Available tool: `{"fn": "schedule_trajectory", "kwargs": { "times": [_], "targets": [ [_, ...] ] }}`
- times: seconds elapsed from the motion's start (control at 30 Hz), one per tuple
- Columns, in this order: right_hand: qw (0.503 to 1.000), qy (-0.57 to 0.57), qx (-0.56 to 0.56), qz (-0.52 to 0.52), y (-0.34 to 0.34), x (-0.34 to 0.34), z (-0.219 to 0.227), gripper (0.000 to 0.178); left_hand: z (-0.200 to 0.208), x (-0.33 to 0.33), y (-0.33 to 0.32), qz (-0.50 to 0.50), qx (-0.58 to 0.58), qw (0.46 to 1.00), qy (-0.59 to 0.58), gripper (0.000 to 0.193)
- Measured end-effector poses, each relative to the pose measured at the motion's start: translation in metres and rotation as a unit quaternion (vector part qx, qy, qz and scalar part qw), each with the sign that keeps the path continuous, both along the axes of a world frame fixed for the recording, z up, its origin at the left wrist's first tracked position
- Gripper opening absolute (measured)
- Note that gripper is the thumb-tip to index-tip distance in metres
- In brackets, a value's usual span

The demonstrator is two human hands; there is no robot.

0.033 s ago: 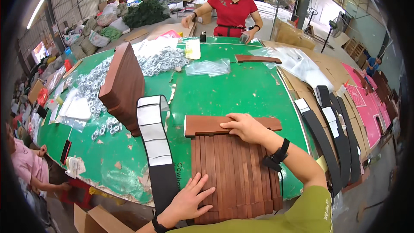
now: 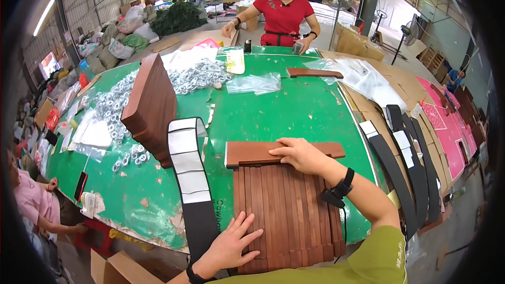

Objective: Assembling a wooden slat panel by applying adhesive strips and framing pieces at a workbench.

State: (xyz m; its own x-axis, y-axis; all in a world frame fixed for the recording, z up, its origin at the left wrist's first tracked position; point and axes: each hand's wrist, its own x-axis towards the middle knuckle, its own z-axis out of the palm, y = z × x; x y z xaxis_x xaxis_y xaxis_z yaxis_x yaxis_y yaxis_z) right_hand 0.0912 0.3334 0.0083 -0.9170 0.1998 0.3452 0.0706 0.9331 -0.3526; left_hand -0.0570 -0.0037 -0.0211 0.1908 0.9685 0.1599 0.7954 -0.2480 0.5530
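A reddish-brown wooden board point(image 2: 250, 153) lies crosswise at the far end of a row of narrow wooden slats point(image 2: 281, 205). My right hand point(image 2: 305, 156) grips this board near its middle, with the fingers bent over its top. Flat on the left part of the slats rests my left hand point(image 2: 234, 242), its fingers spread and holding nothing. Beside the slats, a black strap with white patches point(image 2: 190, 179) runs from under my left forearm towards the far side. Farther left stands a stack of brown wooden boards point(image 2: 152, 105).
Metal rings point(image 2: 197, 73) are heaped on the green table point(image 2: 273, 113). Clear plastic bags point(image 2: 255, 83) and another wooden board point(image 2: 314, 72) lie farther back. Black straps point(image 2: 394, 173) sit on cardboard at right. A person in red point(image 2: 286, 16) stands opposite; one in pink point(image 2: 34, 192) is at left.
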Motion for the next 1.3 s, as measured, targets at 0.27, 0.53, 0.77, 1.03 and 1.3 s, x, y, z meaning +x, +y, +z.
{"fn": "schedule_trajectory", "kwargs": {
  "times": [0.27, 0.53, 0.77, 1.03, 1.3],
  "targets": [
    [0.998, -0.018, 0.053, -0.018, -0.006, 0.0, 0.009, 0.041, 0.006, -0.002, 0.003, 0.02, 0.018, 0.999, 0.019, 0.059],
    [0.979, 0.151, 0.126, -0.055, -0.008, -0.007, 0.054, 0.046, 0.004, -0.001, -0.001, 0.017, 0.028, 0.999, 0.016, 0.059],
    [0.999, 0.038, -0.002, -0.002, -0.011, -0.005, 0.01, 0.042, 0.0, 0.003, 0.0, 0.016, 0.03, 0.999, 0.018, 0.057],
    [0.996, -0.01, 0.056, -0.069, -0.005, 0.009, 0.002, 0.043, 0.008, -0.004, 0.001, 0.011, 0.058, 0.998, 0.028, 0.057],
    [0.985, 0.12, 0.073, -0.105, 0.009, 0.03, 0.062, 0.042, 0.004, 0.007, 0.003, 0.023, 0.035, 0.999, 0.035, 0.056]
  ]
}}
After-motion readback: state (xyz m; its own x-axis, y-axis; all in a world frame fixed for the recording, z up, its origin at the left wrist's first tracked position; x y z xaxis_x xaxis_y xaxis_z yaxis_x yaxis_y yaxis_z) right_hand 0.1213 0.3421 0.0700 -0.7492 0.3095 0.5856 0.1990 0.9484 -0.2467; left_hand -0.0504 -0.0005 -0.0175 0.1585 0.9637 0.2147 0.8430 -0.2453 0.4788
